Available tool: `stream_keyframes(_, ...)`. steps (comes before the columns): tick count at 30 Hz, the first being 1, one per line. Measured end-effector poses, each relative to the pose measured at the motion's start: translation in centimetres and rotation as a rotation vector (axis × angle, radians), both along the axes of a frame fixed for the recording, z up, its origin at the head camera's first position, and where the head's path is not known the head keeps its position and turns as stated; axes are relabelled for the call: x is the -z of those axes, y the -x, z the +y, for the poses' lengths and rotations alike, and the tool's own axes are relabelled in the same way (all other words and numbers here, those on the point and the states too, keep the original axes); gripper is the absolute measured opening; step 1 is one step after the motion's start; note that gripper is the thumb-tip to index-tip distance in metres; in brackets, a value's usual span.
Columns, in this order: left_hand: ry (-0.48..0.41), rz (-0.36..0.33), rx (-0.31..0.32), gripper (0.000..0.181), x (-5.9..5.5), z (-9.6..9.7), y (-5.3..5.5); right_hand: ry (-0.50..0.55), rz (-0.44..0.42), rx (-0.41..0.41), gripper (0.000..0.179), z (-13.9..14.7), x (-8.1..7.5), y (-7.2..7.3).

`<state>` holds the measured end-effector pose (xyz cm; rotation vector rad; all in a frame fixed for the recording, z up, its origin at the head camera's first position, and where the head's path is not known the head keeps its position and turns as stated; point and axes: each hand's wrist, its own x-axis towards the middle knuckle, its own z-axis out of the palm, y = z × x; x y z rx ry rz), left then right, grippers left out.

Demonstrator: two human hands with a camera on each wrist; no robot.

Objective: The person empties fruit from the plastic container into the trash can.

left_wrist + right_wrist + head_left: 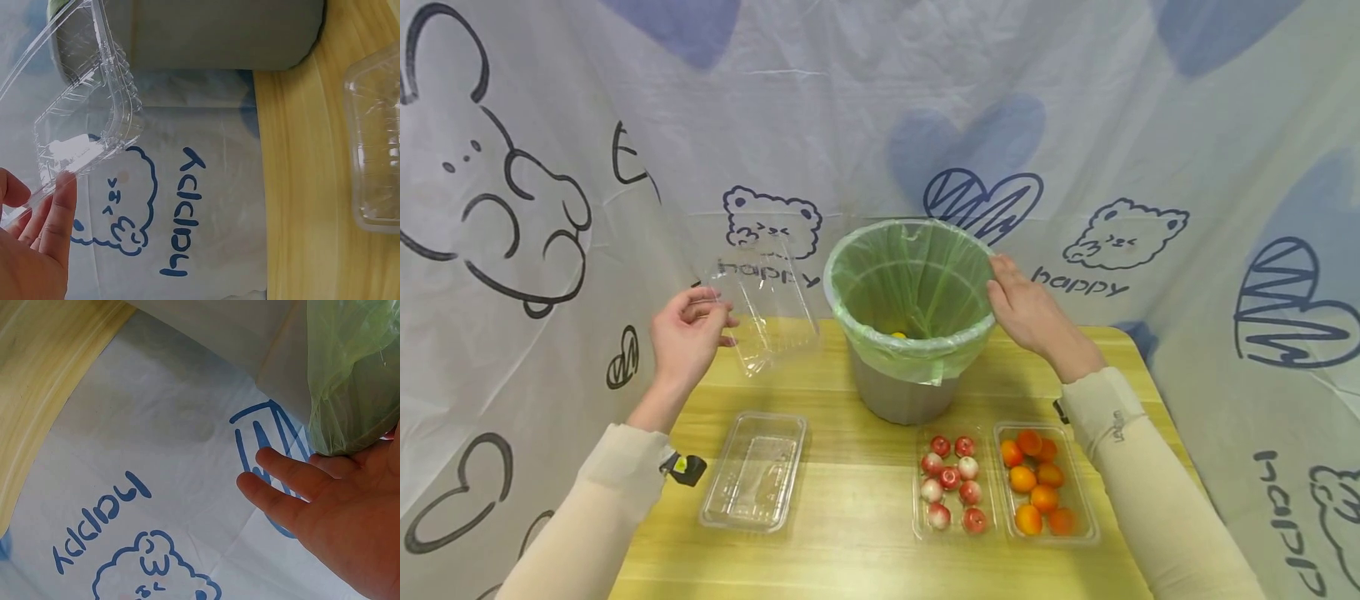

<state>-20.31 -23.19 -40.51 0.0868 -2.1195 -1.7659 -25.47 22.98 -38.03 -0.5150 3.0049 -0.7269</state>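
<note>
My left hand (688,329) pinches the edge of a clear plastic container (771,312), held up tilted to the left of a grey trash bin (902,396). In the left wrist view, thumb and fingers grip the container's rim. A green bin liner (917,287) folds over the bin's rim, and part of something yellow (898,335) shows low inside. At the bin's right side, my right hand (1030,308) holds the lined rim. Seen from the right wrist, two of its fingers (275,500) stretch out free beside the liner.
An unfilled clear plastic tray (756,471) lies on the wooden table (850,500) at front left. To the front right are a clear tray of small red-and-white fruits (950,477) and another of orange fruits (1043,499). Printed curtains (865,108) surround the table.
</note>
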Motion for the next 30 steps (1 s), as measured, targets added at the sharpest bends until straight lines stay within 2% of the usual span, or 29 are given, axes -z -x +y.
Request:
stream_keyframes(4, 0.022, -0.030, 0.035, 0.017, 1.0, 0.1, -0.7, 0.000, 0.000, -0.001, 0.067, 0.0, 0.0, 0.0)
stream_keyframes(12, 0.085, -0.134, 0.098, 0.028, 3.6, 0.1, -1.8, -0.010, -0.012, -0.002, 0.066, 0.0, -0.1, -0.1)
stream_keyframes(18, 0.138, -0.200, 0.134, 0.027, 5.5, 0.6, -2.6, -0.009, -0.001, 0.002, 0.067, 0.0, -0.1, -0.1)
stream_keyframes(22, 0.171, -0.261, 0.186, 0.026, 6.8, 1.2, -3.1, -0.010, -0.003, 0.002, 0.067, 0.0, 0.0, -0.1)
stream_keyframes(30, 0.204, -0.319, 0.242, 0.025, 8.2, 2.5, -4.1, -0.004, 0.005, 0.002, 0.067, 0.0, 0.0, -0.1)
